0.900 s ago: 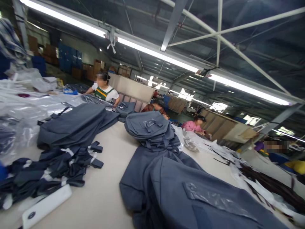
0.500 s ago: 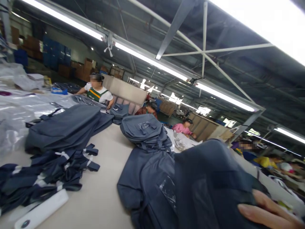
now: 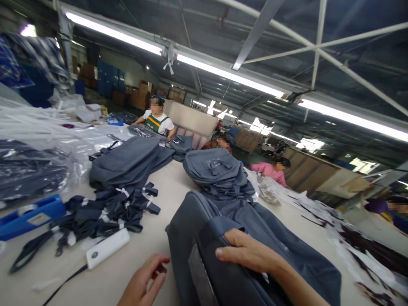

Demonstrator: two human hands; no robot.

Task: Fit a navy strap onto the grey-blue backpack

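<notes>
Grey-blue fabric backpack lies nearest us on the beige worktable; our right hand grasps its top edge, our left hand hangs loose, fingers curled, holding nothing. 2 more backpack stacks wait beyond. Clear plastic bags at left hold dark, folded items.

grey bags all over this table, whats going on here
A person at a long table has the right hand resting on top of a grey backpack, fingers curled over its upper edge. The left hand hovers beside it, holding nothing. More grey backpacks are stacked further along, dark straps lie in a heap to the left, and other workers sit at the far end.
</notes>
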